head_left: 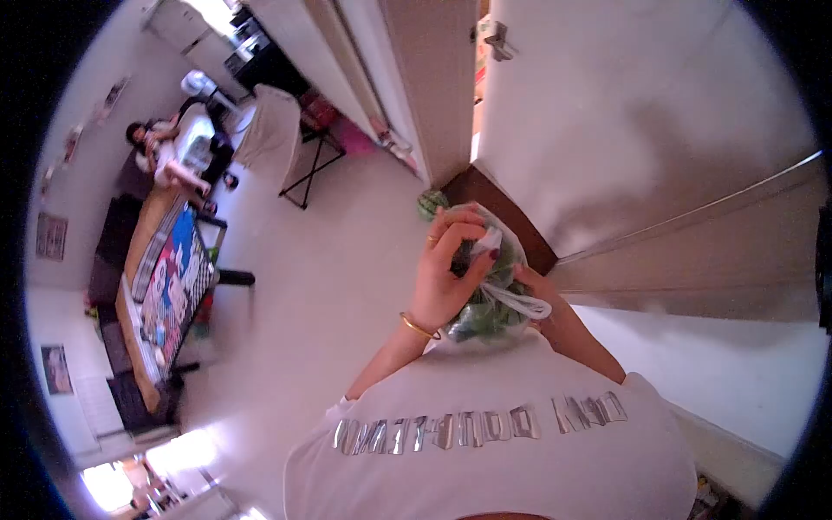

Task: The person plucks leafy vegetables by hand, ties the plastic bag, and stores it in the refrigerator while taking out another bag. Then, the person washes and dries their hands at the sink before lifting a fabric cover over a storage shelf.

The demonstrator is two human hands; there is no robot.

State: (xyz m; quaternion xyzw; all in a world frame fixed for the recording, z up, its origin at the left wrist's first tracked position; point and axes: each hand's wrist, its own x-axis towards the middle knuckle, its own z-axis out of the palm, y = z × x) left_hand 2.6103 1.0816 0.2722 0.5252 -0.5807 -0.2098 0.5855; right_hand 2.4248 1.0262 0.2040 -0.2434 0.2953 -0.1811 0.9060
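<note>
A clear plastic bag (498, 316) with something green and leafy inside is held up in front of my chest. My left hand (446, 264), with a ring and a gold bangle, has its fingers curled and pinches the bag near its top. My right hand (536, 282) grips the bag's far right side, its fingers mostly hidden behind the plastic. A white twisted loop (524, 302) of the bag hangs toward me. Just beyond my left fingers, a striped green watermelon (432, 204) rests on the floor by the door frame.
A white door (641, 113) stands at the right, with a brown threshold (498, 212) below. On the left are a long table (147, 251) with a patterned cover and a seated person (165, 156). A folding chair (269, 130) and a fan (204, 85) stand farther back.
</note>
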